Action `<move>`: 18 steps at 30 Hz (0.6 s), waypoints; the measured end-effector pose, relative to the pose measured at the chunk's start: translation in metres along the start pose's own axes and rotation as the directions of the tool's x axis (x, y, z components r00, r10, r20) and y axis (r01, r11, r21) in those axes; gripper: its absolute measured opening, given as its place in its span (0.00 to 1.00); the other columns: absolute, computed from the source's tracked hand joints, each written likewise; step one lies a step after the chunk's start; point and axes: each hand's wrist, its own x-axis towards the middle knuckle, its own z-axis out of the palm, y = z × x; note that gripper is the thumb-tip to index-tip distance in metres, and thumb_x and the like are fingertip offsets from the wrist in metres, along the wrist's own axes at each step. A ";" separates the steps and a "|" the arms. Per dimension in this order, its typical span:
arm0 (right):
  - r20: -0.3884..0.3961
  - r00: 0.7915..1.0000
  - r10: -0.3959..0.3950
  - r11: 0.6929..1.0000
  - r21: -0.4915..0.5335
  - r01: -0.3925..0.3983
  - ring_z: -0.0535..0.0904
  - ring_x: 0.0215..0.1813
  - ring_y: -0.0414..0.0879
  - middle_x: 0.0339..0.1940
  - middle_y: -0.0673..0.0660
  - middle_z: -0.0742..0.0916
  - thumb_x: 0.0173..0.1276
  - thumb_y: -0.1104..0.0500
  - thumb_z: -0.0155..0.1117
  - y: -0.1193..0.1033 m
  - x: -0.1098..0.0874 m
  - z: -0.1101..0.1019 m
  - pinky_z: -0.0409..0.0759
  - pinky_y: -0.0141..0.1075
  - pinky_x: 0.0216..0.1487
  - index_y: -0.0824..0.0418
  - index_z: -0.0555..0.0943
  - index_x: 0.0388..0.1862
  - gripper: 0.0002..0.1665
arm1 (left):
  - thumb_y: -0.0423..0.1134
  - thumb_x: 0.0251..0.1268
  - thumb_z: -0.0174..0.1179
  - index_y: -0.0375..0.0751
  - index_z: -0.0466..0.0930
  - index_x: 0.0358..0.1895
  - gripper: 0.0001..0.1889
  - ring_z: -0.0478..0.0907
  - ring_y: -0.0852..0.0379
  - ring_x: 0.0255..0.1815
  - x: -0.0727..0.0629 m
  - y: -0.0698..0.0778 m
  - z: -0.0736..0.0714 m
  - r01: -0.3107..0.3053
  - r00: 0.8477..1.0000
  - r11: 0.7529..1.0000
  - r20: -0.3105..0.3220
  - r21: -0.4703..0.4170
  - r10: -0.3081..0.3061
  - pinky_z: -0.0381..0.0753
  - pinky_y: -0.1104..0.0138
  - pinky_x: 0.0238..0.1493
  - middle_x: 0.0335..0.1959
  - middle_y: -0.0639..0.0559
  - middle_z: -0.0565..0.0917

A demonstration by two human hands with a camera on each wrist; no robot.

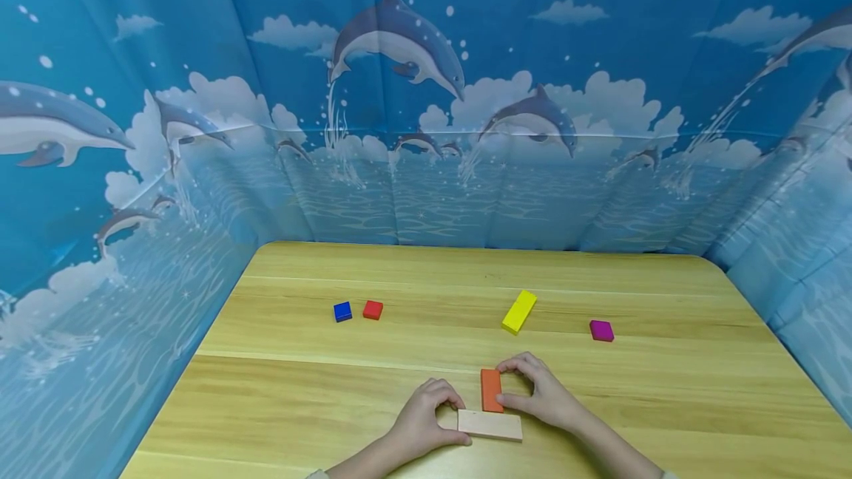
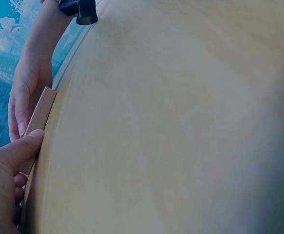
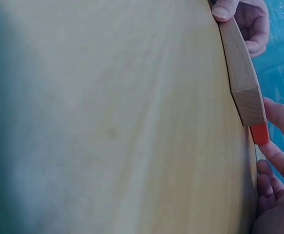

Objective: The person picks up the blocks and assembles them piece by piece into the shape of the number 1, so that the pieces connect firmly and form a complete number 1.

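A plain pale wooden block (image 1: 489, 426) lies flat near the front of the table. My left hand (image 1: 424, 420) grips its left end, thumb on the near side and fingers on the far side; in the left wrist view the thumb (image 2: 32, 139) presses on the block's edge. Behind it an orange block (image 1: 491, 390) lies crosswise, its near end right at the pale block's far edge. My right hand (image 1: 542, 394) holds the orange block from the right, thumb by the near end and fingers at the far corner. Only a bit of orange block (image 3: 260, 133) shows past the pale block in the right wrist view.
Farther back on the wooden table (image 1: 279, 390) lie a blue block (image 1: 342, 312) and a red block (image 1: 373, 310) at left, a long yellow block (image 1: 519, 312) right of centre, and a magenta block (image 1: 602, 330) farther right. A dolphin-print curtain (image 1: 426, 191) borders the table's back and sides.
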 end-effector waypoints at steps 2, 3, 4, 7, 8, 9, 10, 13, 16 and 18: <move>0.001 1.000 0.004 1.000 -0.001 -0.004 0.70 0.48 0.42 0.44 0.48 0.77 0.54 0.48 0.69 0.000 0.000 0.000 0.69 0.40 0.51 0.54 0.77 0.45 0.22 | 0.48 0.37 0.73 0.49 0.77 0.32 0.18 0.68 0.69 0.36 0.000 0.000 0.000 -0.001 1.000 1.000 -0.001 0.002 0.001 0.71 0.75 0.40 0.32 0.64 0.76; 0.002 1.000 0.007 1.000 0.000 -0.007 0.70 0.48 0.43 0.44 0.48 0.77 0.54 0.48 0.69 -0.001 0.000 0.000 0.69 0.40 0.51 0.53 0.77 0.45 0.21 | 0.48 0.37 0.73 0.49 0.77 0.32 0.18 0.68 0.69 0.36 0.000 0.000 0.000 -0.002 1.000 1.000 -0.001 0.003 0.002 0.71 0.75 0.40 0.32 0.64 0.76; 0.002 1.000 0.010 1.000 0.001 -0.010 0.70 0.48 0.43 0.44 0.47 0.77 0.53 0.48 0.69 -0.001 0.000 0.000 0.69 0.40 0.51 0.53 0.77 0.45 0.21 | 0.48 0.37 0.73 0.49 0.77 0.32 0.18 0.68 0.69 0.36 0.000 0.000 0.000 -0.002 1.000 1.000 -0.001 0.004 0.002 0.71 0.75 0.40 0.32 0.64 0.76; 0.002 1.000 0.012 1.000 0.001 -0.012 0.69 0.48 0.43 0.44 0.48 0.77 0.53 0.49 0.70 -0.002 -0.001 0.000 0.69 0.41 0.51 0.53 0.77 0.44 0.21 | 0.49 0.37 0.73 0.49 0.77 0.32 0.18 0.68 0.69 0.36 0.000 0.000 0.000 -0.003 1.000 1.000 -0.002 0.007 0.003 0.70 0.75 0.40 0.31 0.64 0.76; 0.000 1.000 0.013 1.000 0.000 -0.013 0.69 0.48 0.43 0.44 0.48 0.77 0.53 0.49 0.70 -0.003 -0.001 0.000 0.69 0.41 0.51 0.53 0.77 0.44 0.21 | 0.49 0.37 0.73 0.49 0.77 0.32 0.18 0.68 0.69 0.36 0.000 0.000 0.000 -0.003 1.000 1.000 -0.002 0.008 0.003 0.70 0.75 0.40 0.31 0.65 0.76; 0.001 1.000 0.014 1.000 -0.003 -0.014 0.69 0.48 0.43 0.44 0.47 0.77 0.53 0.48 0.70 -0.003 -0.001 0.000 0.69 0.41 0.51 0.53 0.77 0.44 0.21 | 0.49 0.37 0.73 0.49 0.77 0.32 0.18 0.68 0.69 0.36 0.000 0.000 0.000 -0.003 1.000 1.000 -0.002 0.008 0.003 0.70 0.75 0.40 0.31 0.65 0.76; 0.002 1.000 0.014 1.000 -0.006 -0.014 0.69 0.48 0.43 0.44 0.47 0.77 0.53 0.48 0.70 -0.003 -0.001 0.000 0.69 0.42 0.51 0.53 0.77 0.45 0.21 | 0.49 0.37 0.73 0.50 0.77 0.32 0.18 0.68 0.69 0.36 0.000 0.000 0.000 -0.002 1.000 1.000 -0.002 0.010 0.002 0.70 0.75 0.40 0.31 0.65 0.76; 0.002 1.000 0.017 1.000 -0.013 -0.017 0.69 0.49 0.43 0.44 0.47 0.76 0.53 0.48 0.70 -0.003 -0.001 0.000 0.68 0.43 0.51 0.52 0.77 0.45 0.21 | 0.49 0.37 0.73 0.50 0.77 0.32 0.18 0.68 0.69 0.36 0.000 -0.001 0.000 0.000 1.000 1.000 -0.001 0.014 0.000 0.70 0.75 0.40 0.31 0.65 0.76; 0.003 1.000 0.015 1.000 -0.016 -0.014 0.69 0.49 0.44 0.44 0.46 0.76 0.53 0.48 0.69 -0.003 -0.001 0.000 0.68 0.44 0.51 0.52 0.77 0.45 0.21 | 0.49 0.37 0.73 0.50 0.77 0.32 0.18 0.68 0.69 0.36 0.000 -0.001 0.000 0.000 1.000 1.000 -0.001 0.018 0.000 0.70 0.75 0.40 0.31 0.65 0.76; 0.002 1.000 0.013 1.000 -0.016 -0.013 0.68 0.49 0.44 0.44 0.46 0.76 0.53 0.48 0.69 -0.003 -0.001 0.000 0.68 0.44 0.51 0.52 0.77 0.45 0.21 | 0.49 0.37 0.73 0.50 0.77 0.32 0.18 0.68 0.69 0.36 0.000 -0.001 0.000 0.000 1.000 1.000 0.000 0.017 0.000 0.70 0.75 0.40 0.31 0.65 0.76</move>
